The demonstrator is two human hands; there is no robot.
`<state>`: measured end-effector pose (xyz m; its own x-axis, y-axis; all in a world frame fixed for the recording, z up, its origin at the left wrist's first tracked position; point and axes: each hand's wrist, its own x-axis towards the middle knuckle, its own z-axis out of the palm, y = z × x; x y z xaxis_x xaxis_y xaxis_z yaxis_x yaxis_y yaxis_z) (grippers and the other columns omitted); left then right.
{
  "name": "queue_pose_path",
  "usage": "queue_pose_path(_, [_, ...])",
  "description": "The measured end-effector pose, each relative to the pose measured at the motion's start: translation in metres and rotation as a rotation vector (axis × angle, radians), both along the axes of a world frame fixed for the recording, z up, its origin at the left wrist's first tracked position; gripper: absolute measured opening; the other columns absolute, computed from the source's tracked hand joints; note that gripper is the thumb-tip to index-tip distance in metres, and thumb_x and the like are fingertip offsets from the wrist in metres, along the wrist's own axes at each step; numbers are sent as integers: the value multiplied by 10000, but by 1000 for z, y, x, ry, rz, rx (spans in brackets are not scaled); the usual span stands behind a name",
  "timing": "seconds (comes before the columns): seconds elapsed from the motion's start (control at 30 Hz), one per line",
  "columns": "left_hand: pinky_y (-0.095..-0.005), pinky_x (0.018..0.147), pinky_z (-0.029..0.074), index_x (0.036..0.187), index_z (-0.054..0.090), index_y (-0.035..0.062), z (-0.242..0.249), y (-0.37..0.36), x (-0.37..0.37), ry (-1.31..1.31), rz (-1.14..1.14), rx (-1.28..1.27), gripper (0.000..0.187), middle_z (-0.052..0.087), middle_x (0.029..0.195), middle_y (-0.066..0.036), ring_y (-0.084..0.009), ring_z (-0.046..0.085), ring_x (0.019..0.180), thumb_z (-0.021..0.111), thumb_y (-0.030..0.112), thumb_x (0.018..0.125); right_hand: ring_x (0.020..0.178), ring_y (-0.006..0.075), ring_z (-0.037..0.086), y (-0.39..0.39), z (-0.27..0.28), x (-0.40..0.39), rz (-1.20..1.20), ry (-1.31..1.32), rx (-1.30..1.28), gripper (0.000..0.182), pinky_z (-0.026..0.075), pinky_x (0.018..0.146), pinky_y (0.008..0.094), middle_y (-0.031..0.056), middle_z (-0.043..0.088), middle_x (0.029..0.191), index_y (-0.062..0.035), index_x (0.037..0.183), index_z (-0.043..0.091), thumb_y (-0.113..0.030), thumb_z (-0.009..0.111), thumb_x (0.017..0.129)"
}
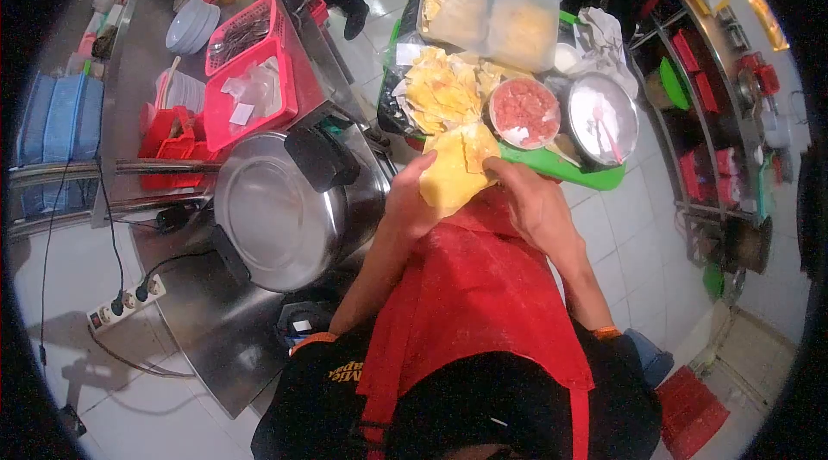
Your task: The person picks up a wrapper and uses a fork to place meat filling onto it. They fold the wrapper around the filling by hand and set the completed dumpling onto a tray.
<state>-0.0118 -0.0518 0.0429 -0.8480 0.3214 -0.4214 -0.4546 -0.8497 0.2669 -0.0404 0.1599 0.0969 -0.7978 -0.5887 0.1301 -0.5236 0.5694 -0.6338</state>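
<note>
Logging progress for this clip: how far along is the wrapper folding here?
Done: no finished folded pieces show in view. In hand: the left hand and right hand hold one yellow wrapper between them over the red apron. Left: a heap of loose wrappers and a nearly full bowl of minced filling on the green tray, so most seems still ahead.

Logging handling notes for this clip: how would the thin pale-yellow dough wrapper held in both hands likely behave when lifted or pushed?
The thin pale-yellow dough wrapper probably flops: it bends over the left hand instead of lying flat. It looks light for its size, since the right hand grips only its edge with fingertips. Being so thin, it may tear or crease if pushed.
</note>
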Motion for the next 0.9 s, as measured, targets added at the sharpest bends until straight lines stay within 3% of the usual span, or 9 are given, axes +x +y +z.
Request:
queue_pose_path(0.13, [-355,934,490,1253,504,-24,-7,-2,1,251,-44,-557,362,618,1174,-148,-218,615,1077,457,206,978,767,386,602,7,10,0,25,-58,125,465,477,659,494,178,609,853,-104,1267,510,11,521,817])
queue_pose_path(0.2, [-352,939,489,1248,500,-25,12,-5,2,-62,54,44,321,613,1184,-143,-220,612,1083,473,133,970,778,385,605,17,17,-3,50,-118,234,480,476,672,503,186,618,848,-103,1290,500,-2,526,822])
queue_pose_path(0.23, [-352,939,489,1248,500,-25,6,-7,3,-65,56,44,321,613,1184,-143,-220,612,1083,473,133,970,772,383,612,23,19,-5,29,-188,192,474,478,678,501,195,628,845,-91,1299,494,-24,538,832])
queue_pose_path(0.33, [-364,961,477,1275,479,-22,-30,-16,10,126,18,-319,376,596,1216,-157,-250,606,1096,452,207,979,720,385,625,15,28,-10,-56,-269,-1,412,496,675,451,214,650,825,-38,1232,540,-104,626,834])
queue_pose_path(0.43, [-380,974,472,1302,455,-23,-28,-17,7,668,-173,-1230,431,583,1235,-164,-272,601,1105,409,266,984,756,374,620,-4,11,-13,-321,-327,-131,340,495,691,392,213,635,852,28,1032,615,-124,745,757])
queue_pose_path(0.5, [-391,979,469,1312,449,-22,-5,-7,3,-53,43,15,459,580,1234,-170,-273,598,1111,361,292,988,773,365,620,-16,-12,-14,-302,-208,-188,337,493,697,389,213,631,871,35,1026,616,-117,747,755])
queue_pose_path(0.73, [-408,959,485,1312,448,-18,1,-5,7,-31,64,31,467,566,1248,-185,-284,597,1115,315,298,994,815,347,612,-32,-35,-12,-271,-65,-246,339,492,708,380,178,597,894,29,1026,629,-74,753,728])
queue_pose_path(0.83, [-376,934,498,1278,484,-16,1,-5,8,-45,84,73,381,587,1218,-162,-253,613,1085,453,199,965,812,339,613,-35,-37,-10,-253,-20,-250,319,496,697,376,163,585,913,16,1023,632,-37,727,722])
queue_pose_path(0.9, [-340,919,501,1241,516,-16,-11,-2,9,61,74,-257,368,607,1186,-132,-215,622,1057,574,70,888,811,334,614,-37,-38,-9,-249,17,-237,313,498,691,374,158,580,925,9,1022,634,-18,710,719])
